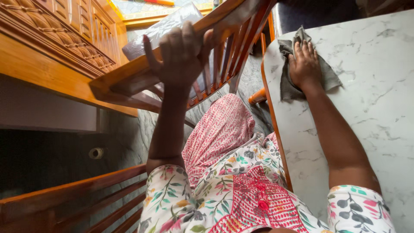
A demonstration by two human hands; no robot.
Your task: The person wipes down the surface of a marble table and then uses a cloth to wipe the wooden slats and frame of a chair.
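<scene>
My left hand (179, 54) grips the top rail of a wooden chair (129, 77), fingers wrapped over the orange-brown back. My right hand (304, 64) lies flat, palm down, on a grey cloth (286, 88) bunched near the edge of a white marble table (371, 95). The cloth sits at the table's far left corner, partly under my fingers. My floral and pink patterned clothing fills the lower middle of the view.
A second wooden chair back (69, 203) crosses the bottom left. Carved wooden furniture (56, 47) stands at the left. A clear plastic-wrapped bundle (161, 28) lies behind the held chair. The floor is dark grey stone (125, 138), with a small round white object (96, 152) on it.
</scene>
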